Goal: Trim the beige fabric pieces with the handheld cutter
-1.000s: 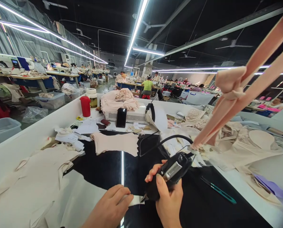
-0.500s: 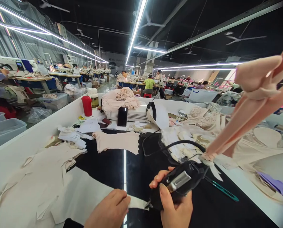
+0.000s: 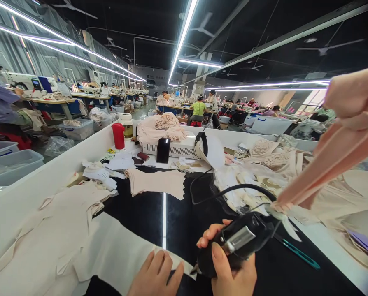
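My right hand is wrapped around a black corded electric hand tool with a silver plate on top. The tool's small metal tip meets the right end of a pale fabric piece. On the black tabletop, my left hand lies over that piece near its narrow end, fingers stretched out and slightly apart. A twisted peach fabric strip is tied to the rear of the tool and runs up to the right. More beige fabric pieces lie spread at the left.
A stack of beige cut pieces lies ahead of my hands. Behind it stand a phone, a red cup and a headset. A bag of scraps and green tweezers lie to the right. White walls edge the table.
My left hand has shifted right along the fabric, and its fingers have gone from bunched together to stretched out. The tool stays at the fabric's end; the view has turned slightly left.
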The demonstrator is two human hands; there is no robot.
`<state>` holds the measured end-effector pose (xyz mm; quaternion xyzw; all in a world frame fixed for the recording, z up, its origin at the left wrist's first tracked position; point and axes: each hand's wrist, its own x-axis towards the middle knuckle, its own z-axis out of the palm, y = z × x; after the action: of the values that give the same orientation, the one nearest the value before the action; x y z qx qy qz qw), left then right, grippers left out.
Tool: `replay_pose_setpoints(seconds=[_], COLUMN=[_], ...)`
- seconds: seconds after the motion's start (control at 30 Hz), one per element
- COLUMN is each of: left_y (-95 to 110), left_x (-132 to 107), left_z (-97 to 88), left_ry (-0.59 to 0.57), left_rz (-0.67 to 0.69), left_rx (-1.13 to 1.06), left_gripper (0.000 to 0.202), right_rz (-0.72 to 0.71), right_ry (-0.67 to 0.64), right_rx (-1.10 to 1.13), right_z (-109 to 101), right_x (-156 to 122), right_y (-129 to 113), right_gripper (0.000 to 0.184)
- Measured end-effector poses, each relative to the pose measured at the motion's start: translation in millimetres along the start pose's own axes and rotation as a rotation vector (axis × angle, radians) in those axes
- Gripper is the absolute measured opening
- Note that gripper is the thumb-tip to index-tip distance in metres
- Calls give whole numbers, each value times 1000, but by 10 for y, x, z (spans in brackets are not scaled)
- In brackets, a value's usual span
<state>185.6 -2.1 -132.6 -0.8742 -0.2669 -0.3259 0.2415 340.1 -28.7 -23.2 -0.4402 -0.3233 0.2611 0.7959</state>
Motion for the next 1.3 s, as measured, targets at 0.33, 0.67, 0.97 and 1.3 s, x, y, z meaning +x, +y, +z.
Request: replay_pose_setpoints(seconds=[0.33, 0.67, 0.97, 1.3], left_y=[118, 72, 117, -356], left_x=[-6, -43, -82, 166], left_z=[-24, 18, 266, -466], left_ry=[-76, -10, 142, -139], left_rz=[-121, -80, -73, -15], left_rx=[10, -5, -39, -332], left_gripper=[40, 18, 13, 43], right_rz=[-30, -58, -68, 20], right_ry=[-142, -167, -222, -102], right_rx=[88, 88, 37, 42], right_z=[175, 192, 239, 262], right_x=[156, 189, 176, -64], right_y=[156, 218, 312, 129], right_gripper=[34, 29, 29, 38])
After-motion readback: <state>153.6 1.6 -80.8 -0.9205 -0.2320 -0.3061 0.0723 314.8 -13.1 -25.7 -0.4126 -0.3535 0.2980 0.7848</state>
